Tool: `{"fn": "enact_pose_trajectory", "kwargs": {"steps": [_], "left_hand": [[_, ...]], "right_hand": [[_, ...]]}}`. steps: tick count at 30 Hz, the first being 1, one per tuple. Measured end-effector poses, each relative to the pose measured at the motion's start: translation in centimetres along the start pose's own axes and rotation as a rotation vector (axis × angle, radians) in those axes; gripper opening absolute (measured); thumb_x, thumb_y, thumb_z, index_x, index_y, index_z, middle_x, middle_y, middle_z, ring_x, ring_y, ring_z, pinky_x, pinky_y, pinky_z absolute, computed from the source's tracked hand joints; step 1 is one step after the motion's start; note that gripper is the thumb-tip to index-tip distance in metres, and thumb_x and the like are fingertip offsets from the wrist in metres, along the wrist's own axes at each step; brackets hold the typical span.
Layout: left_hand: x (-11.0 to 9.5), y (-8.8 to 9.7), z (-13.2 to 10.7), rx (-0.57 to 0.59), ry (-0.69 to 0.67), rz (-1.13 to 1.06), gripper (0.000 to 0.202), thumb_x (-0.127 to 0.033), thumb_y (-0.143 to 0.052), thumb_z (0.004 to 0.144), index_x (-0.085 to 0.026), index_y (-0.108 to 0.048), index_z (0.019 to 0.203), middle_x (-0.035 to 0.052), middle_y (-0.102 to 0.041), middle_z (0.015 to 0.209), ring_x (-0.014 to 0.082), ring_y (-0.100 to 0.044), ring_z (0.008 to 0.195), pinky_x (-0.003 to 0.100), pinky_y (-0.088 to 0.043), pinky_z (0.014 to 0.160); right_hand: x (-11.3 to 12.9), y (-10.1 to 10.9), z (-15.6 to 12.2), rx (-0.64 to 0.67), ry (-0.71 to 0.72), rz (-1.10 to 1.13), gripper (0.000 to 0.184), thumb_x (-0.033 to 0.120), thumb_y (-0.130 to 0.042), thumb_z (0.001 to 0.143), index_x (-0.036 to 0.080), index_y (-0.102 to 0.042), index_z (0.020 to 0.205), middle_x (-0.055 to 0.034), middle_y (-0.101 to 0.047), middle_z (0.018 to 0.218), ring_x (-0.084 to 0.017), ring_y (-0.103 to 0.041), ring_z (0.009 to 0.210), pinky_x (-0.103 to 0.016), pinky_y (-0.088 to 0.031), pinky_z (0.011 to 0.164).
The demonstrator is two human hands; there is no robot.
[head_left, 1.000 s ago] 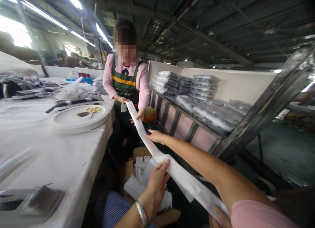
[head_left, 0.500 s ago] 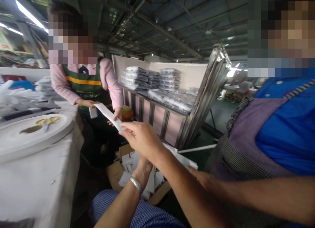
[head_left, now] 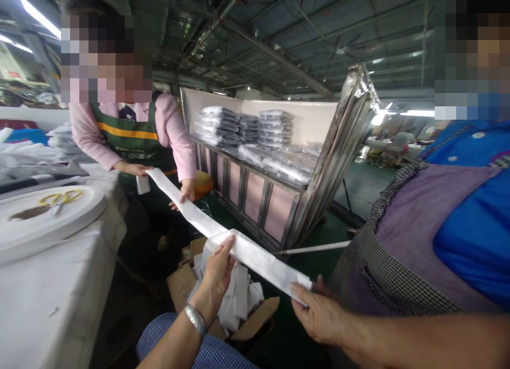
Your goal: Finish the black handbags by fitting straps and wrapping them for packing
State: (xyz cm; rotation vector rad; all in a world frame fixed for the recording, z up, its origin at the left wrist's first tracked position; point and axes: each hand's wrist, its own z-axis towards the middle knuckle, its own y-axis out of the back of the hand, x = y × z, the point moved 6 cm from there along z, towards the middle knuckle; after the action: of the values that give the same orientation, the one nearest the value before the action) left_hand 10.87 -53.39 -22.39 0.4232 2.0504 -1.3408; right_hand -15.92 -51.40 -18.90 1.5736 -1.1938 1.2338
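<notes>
My left hand (head_left: 217,270), with a metal bracelet at the wrist, is closed on a long white strip (head_left: 255,257), pinching it near its middle fold. The strip runs up and left to a person in a pink top and green apron (head_left: 137,137), who holds its far end with both hands. The strip's near end lies in another hand (head_left: 319,310) whose arm comes in from the right, beside a person in a blue top and checked apron (head_left: 438,236); I take it for that person's hand. My right hand is out of sight.
An open cardboard box (head_left: 187,284) with white folded pieces sits on the floor under the strip. A white-covered table (head_left: 59,284) at the left carries a round white plate (head_left: 24,236) with yellow scissors (head_left: 59,198). A metal rack (head_left: 255,199) bears stacked packed bags.
My right arm, stretched forward along the strip before, has left the view. My left hand has come up and gripped the strip. The view swung right, then steadied.
</notes>
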Motion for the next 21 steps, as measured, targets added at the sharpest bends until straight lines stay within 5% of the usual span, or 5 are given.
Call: {"fn": "enact_pose_trajectory", "kwargs": {"steps": [3,5,10,17,21], "left_hand": [[0.1,0.2,0.0,-0.012,-0.031,0.018,0.009,-0.015,-0.071,0.086,-0.011,-0.071,0.094,0.0068,-0.075,0.087,0.0135,-0.070,0.069,0.020,-0.060,0.064],[0.2,0.3,0.0,-0.029,-0.041,0.034,0.008,-0.015,-0.069,0.088,-0.011,-0.071,0.095,0.0074,-0.075,0.088,0.0138,-0.071,0.070,0.021,-0.060,0.066],[-0.1,0.5,-0.5,-0.056,-0.023,0.069,0.010,-0.015,-0.066,0.090,-0.010,-0.071,0.097,0.0104,-0.075,0.097,0.0150,-0.071,0.077,0.023,-0.060,0.071],[-1.1,3.3,-6.7,-0.104,0.111,0.106,0.026,-0.026,-0.075,0.085,-0.016,-0.070,0.109,0.0115,-0.070,0.118,0.0180,-0.070,0.092,0.026,-0.059,0.077],[-0.9,4.4,-11.2,-0.148,0.072,0.097,0.029,-0.029,-0.078,0.082,-0.013,-0.069,0.104,0.0123,-0.074,0.104,0.0168,-0.071,0.078,0.025,-0.059,0.071]], "right_hand": [[0.3,-1.0,2.2,0.311,-0.135,0.015,0.079,0.084,-0.039,0.080,0.014,-0.074,0.094,-0.0090,-0.071,0.078,-0.021,-0.067,0.072,-0.034,-0.055,0.069],[0.4,-1.6,2.9,0.429,-0.192,-0.104,0.073,0.081,-0.048,0.079,0.014,-0.073,0.093,-0.0047,-0.067,0.073,-0.017,-0.061,0.064,-0.029,-0.051,0.062],[-0.1,-2.4,3.9,0.438,-0.160,-0.332,0.038,0.046,-0.083,0.070,0.013,-0.071,0.085,-0.0018,-0.067,0.077,-0.014,-0.059,0.067,-0.024,-0.044,0.059],[-1.8,-3.3,3.4,0.421,-0.105,-0.430,0.040,0.052,-0.071,0.078,0.014,-0.070,0.090,-0.0038,-0.067,0.086,-0.018,-0.061,0.079,-0.027,-0.048,0.069],[-1.7,-5.8,2.9,0.558,-0.115,-0.383,0.043,0.055,-0.073,0.072,0.013,-0.070,0.081,-0.0024,-0.064,0.075,-0.015,-0.056,0.066,-0.025,-0.044,0.059]]}}
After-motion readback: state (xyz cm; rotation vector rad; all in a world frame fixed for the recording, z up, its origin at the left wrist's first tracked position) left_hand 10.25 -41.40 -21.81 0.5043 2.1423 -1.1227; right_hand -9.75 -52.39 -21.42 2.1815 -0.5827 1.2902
